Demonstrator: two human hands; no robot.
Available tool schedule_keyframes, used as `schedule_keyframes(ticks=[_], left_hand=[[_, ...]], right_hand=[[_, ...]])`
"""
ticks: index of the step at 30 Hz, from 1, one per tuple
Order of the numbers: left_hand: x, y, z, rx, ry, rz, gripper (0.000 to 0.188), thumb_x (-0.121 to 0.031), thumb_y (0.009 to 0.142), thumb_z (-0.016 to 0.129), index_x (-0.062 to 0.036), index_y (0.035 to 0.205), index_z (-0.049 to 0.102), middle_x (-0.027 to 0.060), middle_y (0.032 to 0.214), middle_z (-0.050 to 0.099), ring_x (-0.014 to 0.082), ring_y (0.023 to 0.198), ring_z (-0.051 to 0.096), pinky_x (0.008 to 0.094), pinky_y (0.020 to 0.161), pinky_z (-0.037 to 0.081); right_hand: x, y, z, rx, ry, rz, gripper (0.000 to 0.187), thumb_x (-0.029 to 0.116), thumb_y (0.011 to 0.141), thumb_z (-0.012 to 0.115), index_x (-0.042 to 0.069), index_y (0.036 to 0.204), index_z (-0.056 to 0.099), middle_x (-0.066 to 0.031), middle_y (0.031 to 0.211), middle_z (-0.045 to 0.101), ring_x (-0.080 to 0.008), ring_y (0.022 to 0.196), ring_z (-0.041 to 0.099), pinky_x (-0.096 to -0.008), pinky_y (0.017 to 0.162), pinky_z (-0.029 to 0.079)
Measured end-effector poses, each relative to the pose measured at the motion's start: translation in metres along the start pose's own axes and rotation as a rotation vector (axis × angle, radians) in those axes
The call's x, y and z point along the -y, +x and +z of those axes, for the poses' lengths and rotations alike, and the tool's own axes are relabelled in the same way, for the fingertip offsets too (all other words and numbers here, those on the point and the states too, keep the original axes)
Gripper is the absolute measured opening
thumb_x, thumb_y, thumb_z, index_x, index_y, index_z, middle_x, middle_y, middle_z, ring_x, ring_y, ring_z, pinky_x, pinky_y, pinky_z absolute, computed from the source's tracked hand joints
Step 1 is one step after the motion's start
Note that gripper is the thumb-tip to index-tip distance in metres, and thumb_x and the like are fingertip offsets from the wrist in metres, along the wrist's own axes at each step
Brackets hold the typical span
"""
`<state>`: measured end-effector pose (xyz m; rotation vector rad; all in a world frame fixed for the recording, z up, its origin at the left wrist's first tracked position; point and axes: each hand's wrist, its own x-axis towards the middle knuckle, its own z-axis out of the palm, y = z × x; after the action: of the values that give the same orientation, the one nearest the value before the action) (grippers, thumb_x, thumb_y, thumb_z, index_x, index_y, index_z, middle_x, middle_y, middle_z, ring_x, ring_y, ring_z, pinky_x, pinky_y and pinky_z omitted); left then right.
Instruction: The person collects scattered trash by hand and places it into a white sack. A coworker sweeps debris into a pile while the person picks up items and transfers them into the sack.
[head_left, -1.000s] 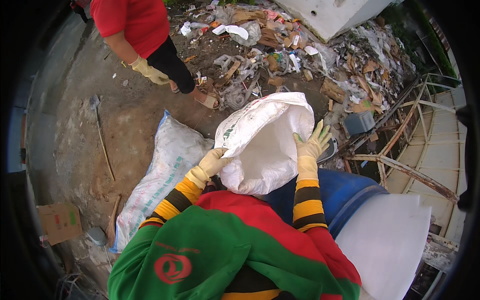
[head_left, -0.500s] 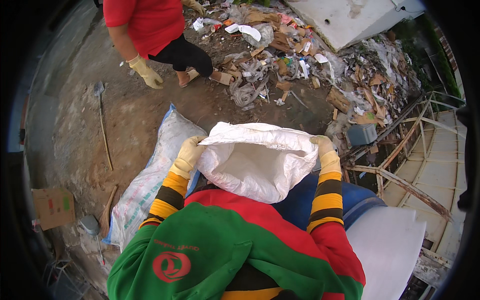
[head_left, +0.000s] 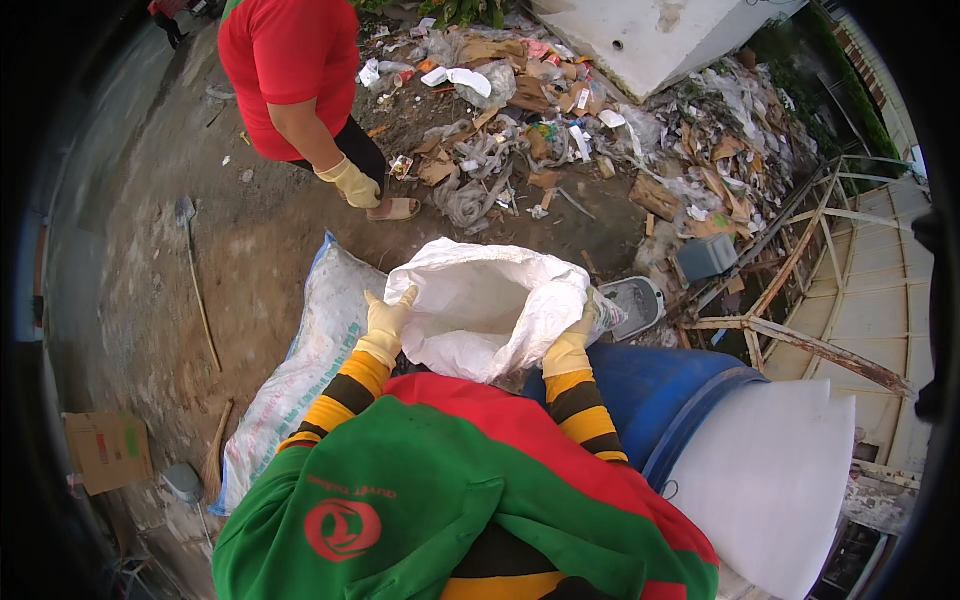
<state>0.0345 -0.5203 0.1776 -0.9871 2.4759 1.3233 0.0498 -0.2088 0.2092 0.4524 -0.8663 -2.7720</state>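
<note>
A white woven sack (head_left: 450,352) stands in front of me with its wide mouth gaping up toward me and its rim folded outward. At its left edge, my left hand (head_left: 386,326) in a pale yellow rubber glove pinches the rim, one finger sticking up. My right hand (head_left: 568,348), gloved alike, is closed on the sack's right side, its fingertips partly hidden by the bunched fabric. The inside looks pale, and I cannot make out its bottom. A filled white sack with blue edging (head_left: 300,365) lies just left of my left hand.
A blue barrel (head_left: 650,395) and a white curved sheet (head_left: 765,490) are at the right. Beyond are a grey basin (head_left: 632,306), a grey bin (head_left: 706,258) and a trash heap (head_left: 560,110). A gloved co-worker in red (head_left: 290,60) stands far left, near a long-handled shovel (head_left: 200,285).
My right hand has moved left and a little nearer, narrowing the sack's mouth. My left hand sits slightly lower on the rim. The grey basin shows now, and the co-worker has shifted.
</note>
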Motion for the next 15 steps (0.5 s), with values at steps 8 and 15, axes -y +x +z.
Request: schedule_keyframes(ticks=[8,15], left_hand=[[-0.005,-0.030,0.005,0.532,-0.310,-0.498,0.106,-0.050,0.076,0.070,0.0000,0.143,0.006,0.0291,0.145,0.019,0.0425,0.127,0.034,0.0501,0.101,0.032],[-0.035,-0.040,0.020,0.836,-0.652,-0.677,0.085,-0.045,0.083,0.063,-0.0098,0.143,0.014,0.0268,0.141,0.027,0.0466,0.123,0.038,0.0616,0.099,0.031]], right_hand=[[0.042,0.015,0.001,0.608,-0.641,0.275,0.056,0.055,0.083,0.057,0.005,0.109,0.061,-0.0076,0.104,0.064,-0.0234,0.098,0.058,-0.0344,0.092,0.043],[-0.016,-0.010,0.026,0.124,-0.749,-0.260,0.054,0.045,0.088,0.054,0.004,0.123,0.054,-0.0095,0.124,0.057,-0.0270,0.118,0.049,-0.0450,0.103,0.034]])
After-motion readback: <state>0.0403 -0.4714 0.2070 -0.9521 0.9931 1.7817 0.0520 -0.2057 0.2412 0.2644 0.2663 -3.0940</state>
